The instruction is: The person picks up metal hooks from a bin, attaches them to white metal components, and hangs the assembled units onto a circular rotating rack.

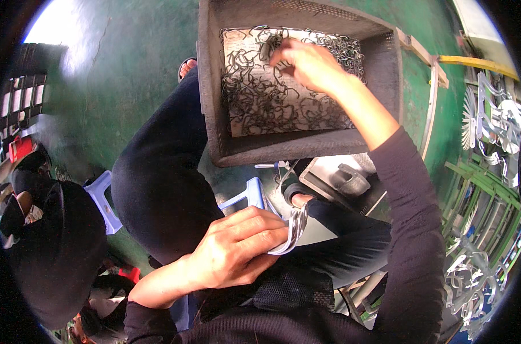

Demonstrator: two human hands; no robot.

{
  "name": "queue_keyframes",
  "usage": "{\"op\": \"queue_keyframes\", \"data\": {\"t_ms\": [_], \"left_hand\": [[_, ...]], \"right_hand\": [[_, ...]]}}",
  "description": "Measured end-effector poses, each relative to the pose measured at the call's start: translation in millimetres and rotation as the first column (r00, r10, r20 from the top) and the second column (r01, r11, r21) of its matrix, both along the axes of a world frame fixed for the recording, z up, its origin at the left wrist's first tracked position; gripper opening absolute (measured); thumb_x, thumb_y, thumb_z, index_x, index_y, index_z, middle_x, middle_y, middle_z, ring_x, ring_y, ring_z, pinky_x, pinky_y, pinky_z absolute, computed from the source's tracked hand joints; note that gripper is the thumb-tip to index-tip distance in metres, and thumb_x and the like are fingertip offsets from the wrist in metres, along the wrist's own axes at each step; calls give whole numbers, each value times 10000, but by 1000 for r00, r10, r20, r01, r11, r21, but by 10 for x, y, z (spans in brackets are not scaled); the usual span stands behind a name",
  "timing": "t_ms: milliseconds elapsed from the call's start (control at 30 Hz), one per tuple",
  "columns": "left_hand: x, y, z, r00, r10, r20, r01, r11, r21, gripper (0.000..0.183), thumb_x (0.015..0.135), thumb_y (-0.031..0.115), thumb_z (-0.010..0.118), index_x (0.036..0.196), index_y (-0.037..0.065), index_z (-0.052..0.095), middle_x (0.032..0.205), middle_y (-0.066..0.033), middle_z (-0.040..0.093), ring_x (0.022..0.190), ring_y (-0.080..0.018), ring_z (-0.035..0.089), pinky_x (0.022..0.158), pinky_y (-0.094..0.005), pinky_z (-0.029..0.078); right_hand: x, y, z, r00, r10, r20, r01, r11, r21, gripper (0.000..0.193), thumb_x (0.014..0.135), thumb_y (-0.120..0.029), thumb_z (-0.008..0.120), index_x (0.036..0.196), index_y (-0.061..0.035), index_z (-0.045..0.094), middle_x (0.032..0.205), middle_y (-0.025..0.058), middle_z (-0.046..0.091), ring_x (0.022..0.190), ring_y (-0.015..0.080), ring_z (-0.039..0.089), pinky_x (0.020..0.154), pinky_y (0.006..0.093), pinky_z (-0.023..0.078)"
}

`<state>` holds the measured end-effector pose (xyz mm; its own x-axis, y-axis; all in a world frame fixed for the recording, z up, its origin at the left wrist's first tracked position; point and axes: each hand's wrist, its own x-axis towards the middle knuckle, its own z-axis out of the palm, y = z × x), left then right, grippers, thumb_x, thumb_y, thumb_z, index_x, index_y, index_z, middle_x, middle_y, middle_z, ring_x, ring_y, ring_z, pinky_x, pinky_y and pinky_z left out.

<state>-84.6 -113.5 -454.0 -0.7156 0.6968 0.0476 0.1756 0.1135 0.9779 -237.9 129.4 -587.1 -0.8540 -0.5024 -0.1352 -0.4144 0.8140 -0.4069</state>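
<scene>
My left hand (234, 247) is closed around a small stack of curved, silver-coloured metal strips (295, 232), held above my lap. The strips' bent ends stick out past my fingers on the right. My right hand (307, 64) reaches into a large dark grey plastic crate (300, 150), among many thin, dark bent wire hooks (260, 106). Its fingers are bent downward and smeared by motion, beside a dark clump of hooks (270, 45). Whether any hook is between them cannot be made out.
Below the crate stands a second container (323, 175) with a dark grey object (350, 180) in it. A blue plastic stool (253, 194) shows between my legs. Metal strips (472, 284) hang at the right by a green rack (472, 186). Another person (48, 235) sits at the left.
</scene>
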Motion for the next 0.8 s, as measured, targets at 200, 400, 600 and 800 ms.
{"op": "queue_keyframes", "data": {"t_ms": [200, 400, 600, 800], "left_hand": [[-6, 8, 4, 1000, 0, -5, 0, 1000, -10, 194, 618, -17, 728, 780, 8, 625, 812, -116, 618, 745, -263, 617, 647, -324, 503], [-20, -3, -11, 999, -47, 15, 47, 999, 6, 314, 591, -17, 706, 886, -10, 600, 869, -125, 601, 804, -266, 602, 700, -327, 493], [-29, -4, -15, 999, -52, 10, 52, 999, -5, 378, 569, -23, 695, 932, -25, 588, 895, -132, 594, 830, -271, 597, 727, -333, 489], [-5, 15, -25, 1000, 14, -24, -15, 999, -35, 242, 601, -10, 740, 818, 6, 635, 813, -116, 623, 716, -269, 621, 619, -323, 507]], "right_hand": [[172, 162, 133, 984, 12, 177, -61, 960, 274, 268, 687, -2, 566, 916, -123, 638, 948, 116, 596, 898, 311, 589, 743, 408, 476], [29, 299, 220, 999, -40, 34, 34, 984, 176, 194, 701, -65, 606, 884, -121, 642, 864, 84, 590, 894, 267, 581, 758, 377, 469], [-22, -132, 44, 994, 66, 88, -73, 995, 74, 153, 736, -80, 577, 866, -91, 656, 887, 110, 637, 831, 278, 628, 716, 390, 487], [-12, -123, -28, 992, 104, 68, -120, 948, 296, 155, 705, -23, 555, 856, -34, 589, 853, 150, 627, 785, 301, 621, 679, 400, 482]]}}
